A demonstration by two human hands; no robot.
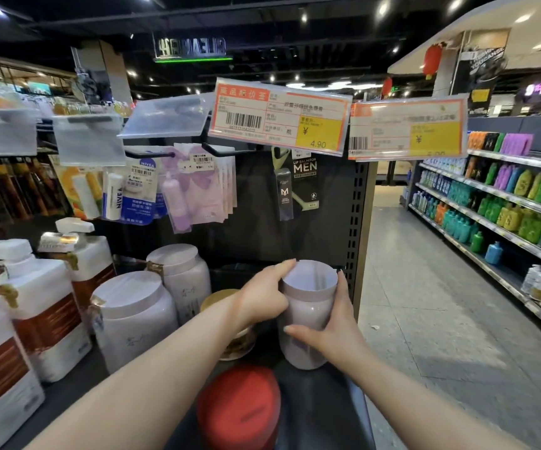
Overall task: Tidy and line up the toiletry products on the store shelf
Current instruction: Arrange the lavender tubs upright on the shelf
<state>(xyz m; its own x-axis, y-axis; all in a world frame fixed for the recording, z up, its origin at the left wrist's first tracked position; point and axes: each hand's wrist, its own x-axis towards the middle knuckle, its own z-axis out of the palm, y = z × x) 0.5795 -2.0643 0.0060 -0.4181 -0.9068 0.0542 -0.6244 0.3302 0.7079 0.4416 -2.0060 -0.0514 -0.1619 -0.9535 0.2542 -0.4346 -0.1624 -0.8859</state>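
A pale lilac jar (pixel 306 316) with a flat lid stands at the right end of the dark shelf (pixel 321 401). My right hand (pixel 334 323) grips its right side, thumb across the front. My left hand (pixel 264 295) holds the jar's left side, index finger up on the lid's rim. Two more lilac jars (pixel 132 316) (pixel 181 274) stand to the left. A gold-lidded jar (pixel 220 302) sits partly hidden behind my left forearm. In front stands a red-lidded jar (pixel 240 407).
White and brown pump bottles (pixel 45 306) fill the shelf's left side. Lip balm packs (pixel 132 190) hang on hooks above, under price tags (pixel 279 116). The shelf's perforated upright (pixel 358 222) is just right of the held jar. An aisle floor (pixel 441 303) and stocked shelves (pixel 506 203) lie right.
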